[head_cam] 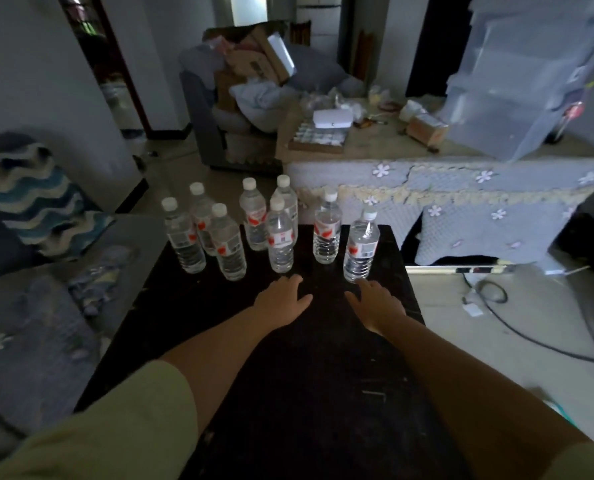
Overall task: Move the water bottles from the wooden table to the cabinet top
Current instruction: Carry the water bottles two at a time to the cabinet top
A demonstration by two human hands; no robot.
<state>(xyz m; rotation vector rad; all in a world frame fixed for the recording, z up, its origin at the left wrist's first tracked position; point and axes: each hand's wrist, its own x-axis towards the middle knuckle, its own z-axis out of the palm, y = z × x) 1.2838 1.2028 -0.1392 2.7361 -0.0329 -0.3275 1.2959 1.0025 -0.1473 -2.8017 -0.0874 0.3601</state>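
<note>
From the head view, eight clear water bottles with white caps and red-and-white labels stand upright at the far end of the dark wooden tabletop (191, 327). Three cluster at the far left, led by the leftmost bottle (184, 237); three more stand near the middle, the nearest of them the centre bottle (280, 237); two stand to the right — one further back (327, 230) and the rightmost bottle (360, 247) nearer the person.

Both bare forearms reach out over the tabletop, pale green sleeves at the elbows. The left hand (281, 296) lies with fingers straight and relaxed, its grip open and holding nothing, fingertips just short of the centre bottle. The right hand (378, 306) is likewise spread and empty, its fingertips right at the base of the rightmost bottle; whether they touch it I cannot tell.

Beyond the tabletop stands a cabinet (461, 188) draped in a grey cloth with white flowers, its top carrying a white box (332, 118), a tissue pack and stacked clear plastic bins (517, 98).
</note>
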